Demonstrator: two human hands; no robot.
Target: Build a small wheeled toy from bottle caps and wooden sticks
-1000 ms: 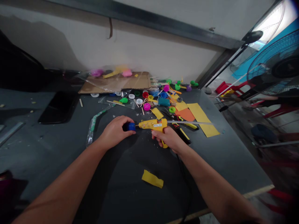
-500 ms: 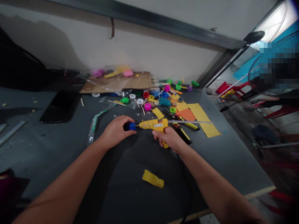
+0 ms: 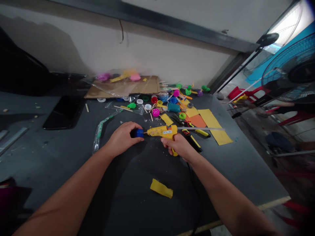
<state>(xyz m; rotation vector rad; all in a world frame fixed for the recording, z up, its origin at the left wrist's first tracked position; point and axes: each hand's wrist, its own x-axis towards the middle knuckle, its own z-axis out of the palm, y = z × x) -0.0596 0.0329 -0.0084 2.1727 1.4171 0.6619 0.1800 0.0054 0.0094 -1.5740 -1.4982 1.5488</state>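
Note:
In my left hand [image 3: 125,136], thumb and fingers grip a small round blue piece [image 3: 139,132] that looks like a bottle cap. My right hand [image 3: 178,146] is wrapped round the handle of a yellow hot glue gun [image 3: 163,131], a clear glue stick [image 3: 200,128] jutting from its back. The gun's nozzle points left and meets the blue piece's side, or comes very close; I cannot tell which. Just behind the right hand lie pliers with black and yellow handles [image 3: 193,141]. Nearer to me on the table is a strip of yellow paper [image 3: 161,188].
Coloured caps, sticks and a pink dotted cap [image 3: 156,112] are scattered beyond my hands, before a cardboard sheet [image 3: 145,86]. Yellow paper [image 3: 216,127] lies at right, a black phone [image 3: 63,113] at left. A fan [image 3: 295,70] stands past the table's right edge.
Both hands, the glue gun and the blue piece hold almost the same place. The brown strip hanging on the wall has swung slightly.

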